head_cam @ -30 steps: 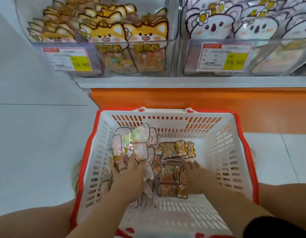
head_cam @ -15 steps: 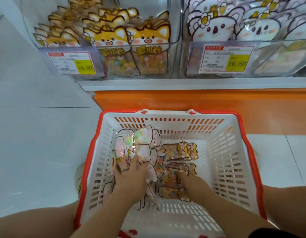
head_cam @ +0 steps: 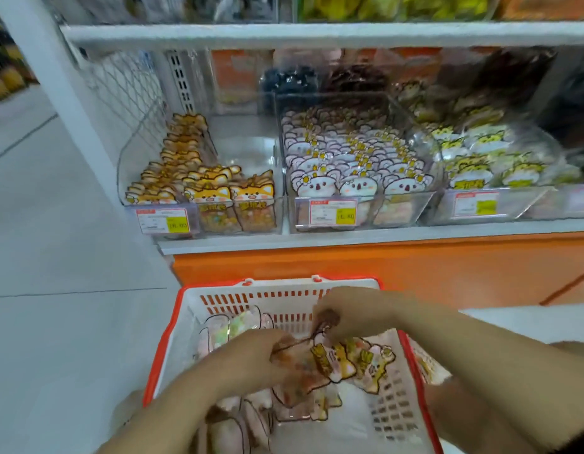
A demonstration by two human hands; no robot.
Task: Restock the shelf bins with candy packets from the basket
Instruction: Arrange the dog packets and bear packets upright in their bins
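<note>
Gripping a bunch of candy packets [head_cam: 346, 363] just above the basket [head_cam: 218, 286] with both hands: left hand [head_cam: 251, 358] curled round the lower end, right hand [head_cam: 349, 314] pinching the top. Too blurred to count them. More packets lying below in the basket, partly hidden under the arms. Behind, clear shelf bins [head_cam: 412, 208] with similar packets, the rightmost cut off by the frame.

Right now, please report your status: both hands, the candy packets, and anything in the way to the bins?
Left hand and right hand both grip fox packets over the basket. Fox bin only part filled. Nothing seen in the way.
</note>
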